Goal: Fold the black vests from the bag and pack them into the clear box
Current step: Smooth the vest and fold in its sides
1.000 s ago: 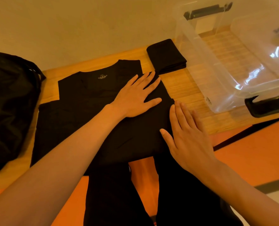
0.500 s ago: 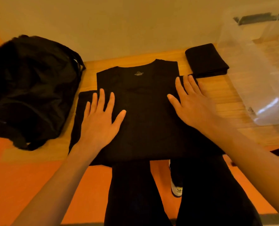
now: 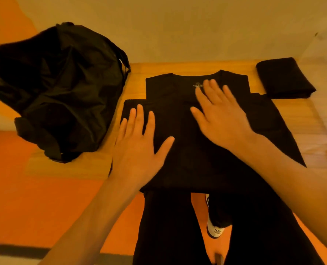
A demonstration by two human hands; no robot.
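Head view. My left hand (image 3: 137, 148) and right hand (image 3: 220, 119), both flat with fingers spread and gripping nothing, press the black vest (image 3: 187, 165) spread on the table (image 3: 302, 119). One folded vest (image 3: 285, 79) lies beside the clear box (image 3: 323, 48), not yet inside. The bag (image 3: 59, 88) sits at left. Remaining, I judge: folding this vest and packing both.

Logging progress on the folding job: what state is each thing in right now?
flat vest: spread out under both hands.
folded vest: folded, lying apart to its right.
bag: slumped, crumpled.
left hand: open, flat on the vest.
right hand: open, on the vest, blurred.
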